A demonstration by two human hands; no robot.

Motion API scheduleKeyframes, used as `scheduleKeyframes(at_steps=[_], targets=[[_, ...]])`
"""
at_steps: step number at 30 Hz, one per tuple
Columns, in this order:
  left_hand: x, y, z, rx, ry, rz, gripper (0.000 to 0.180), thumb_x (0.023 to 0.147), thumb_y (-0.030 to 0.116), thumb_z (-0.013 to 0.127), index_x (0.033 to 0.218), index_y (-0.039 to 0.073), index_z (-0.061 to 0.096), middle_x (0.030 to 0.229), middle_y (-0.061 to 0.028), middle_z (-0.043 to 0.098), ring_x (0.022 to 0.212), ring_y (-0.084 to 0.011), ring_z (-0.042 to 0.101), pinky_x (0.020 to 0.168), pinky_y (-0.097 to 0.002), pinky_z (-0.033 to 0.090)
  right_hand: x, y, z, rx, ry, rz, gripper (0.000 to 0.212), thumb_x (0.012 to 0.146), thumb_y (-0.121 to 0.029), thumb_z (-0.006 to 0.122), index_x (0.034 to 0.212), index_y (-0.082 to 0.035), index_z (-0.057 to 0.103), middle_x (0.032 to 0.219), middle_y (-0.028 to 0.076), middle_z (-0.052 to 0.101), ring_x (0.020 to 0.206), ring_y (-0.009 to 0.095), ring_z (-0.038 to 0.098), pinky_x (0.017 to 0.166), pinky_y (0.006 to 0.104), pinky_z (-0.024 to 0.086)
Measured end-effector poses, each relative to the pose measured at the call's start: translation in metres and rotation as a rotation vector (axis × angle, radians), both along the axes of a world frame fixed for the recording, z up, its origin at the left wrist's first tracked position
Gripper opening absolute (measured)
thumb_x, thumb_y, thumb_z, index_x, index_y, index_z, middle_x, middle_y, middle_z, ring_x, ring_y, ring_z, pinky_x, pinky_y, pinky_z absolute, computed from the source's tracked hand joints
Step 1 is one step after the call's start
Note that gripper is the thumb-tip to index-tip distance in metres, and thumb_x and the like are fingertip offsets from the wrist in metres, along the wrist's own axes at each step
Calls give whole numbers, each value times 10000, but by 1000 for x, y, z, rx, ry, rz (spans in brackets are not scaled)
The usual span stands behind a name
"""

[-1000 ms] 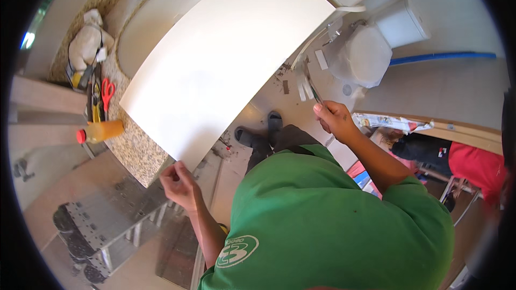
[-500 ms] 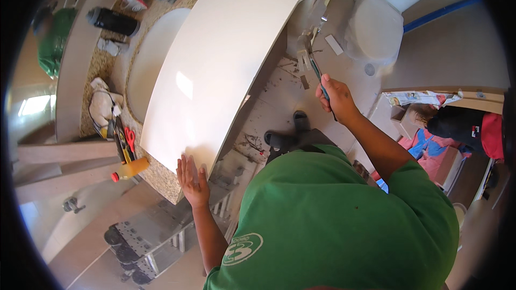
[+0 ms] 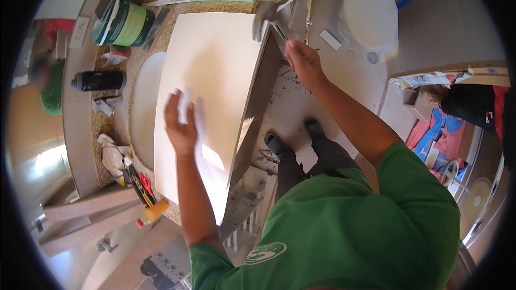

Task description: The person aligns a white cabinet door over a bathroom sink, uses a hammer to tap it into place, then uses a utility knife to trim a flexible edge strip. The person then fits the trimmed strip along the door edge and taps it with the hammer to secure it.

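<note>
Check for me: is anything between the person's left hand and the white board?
Nothing visible stands between the left hand and the white board under it; whether they touch is unclear. The hammer in the right hand shows by the board's far right corner.

Showing plain white across the panel point(image 3: 220, 91), speckling tan and brown over the countertop point(image 3: 215, 6). Running green through the shirt point(image 3: 355, 225), bearing a white emblem point(image 3: 266, 253), and dark grey through the trousers point(image 3: 333, 153). Showing red on the scissors point(image 3: 145, 183), steely grey on the hammer point(image 3: 269, 13).
</note>
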State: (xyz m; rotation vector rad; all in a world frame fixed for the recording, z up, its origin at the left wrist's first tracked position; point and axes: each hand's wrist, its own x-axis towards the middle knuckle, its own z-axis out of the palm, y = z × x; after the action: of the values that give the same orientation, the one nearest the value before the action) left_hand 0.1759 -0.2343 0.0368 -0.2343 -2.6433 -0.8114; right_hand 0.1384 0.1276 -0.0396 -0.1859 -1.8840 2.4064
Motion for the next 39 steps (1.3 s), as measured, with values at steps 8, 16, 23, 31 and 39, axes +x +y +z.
scheduleKeyframes(at_steps=[8,16,23,31,39], targets=[[-117,-52,-48,-196,37,321,556,982,375,722,1363,-25,659,1364,-248,669,1302,-436,590,1141,-494,449,-60,-17,-28,171,-32,-66,532,1080,-526,595,855,-47,650,707,-39,509,628,58,500,559,262,427],[-119,-51,-49,-101,-91,320,669,975,460,706,1380,-68,637,1422,-255,628,1340,-415,578,1160,-473,440,-82,-19,-31,219,-69,-124,696,1028,-701,545,799,-48,619,654,11,533,567,101,506,520,281,410],[-117,-48,-45,-102,-142,351,706,945,510,716,1398,-28,651,1420,-230,628,1351,-386,580,1162,-467,439,-75,-29,-36,193,-100,-103,771,1020,-768,471,777,-46,591,641,27,528,558,123,493,518,282,382],[-117,-46,-42,-89,-175,397,689,924,479,730,1410,-3,654,1430,-206,621,1355,-366,577,1162,-453,440,-8,-69,-36,319,-47,11,754,1088,-693,383,790,-31,584,669,-4,516,641,107,475,593,290,393],[-113,-48,-42,-83,-146,365,661,932,440,738,1406,-12,652,1408,-203,629,1337,-369,589,1156,-452,449,-65,-48,-37,243,-145,-154,781,1036,-776,406,740,-70,562,588,-4,487,522,115,455,501,282,361]])
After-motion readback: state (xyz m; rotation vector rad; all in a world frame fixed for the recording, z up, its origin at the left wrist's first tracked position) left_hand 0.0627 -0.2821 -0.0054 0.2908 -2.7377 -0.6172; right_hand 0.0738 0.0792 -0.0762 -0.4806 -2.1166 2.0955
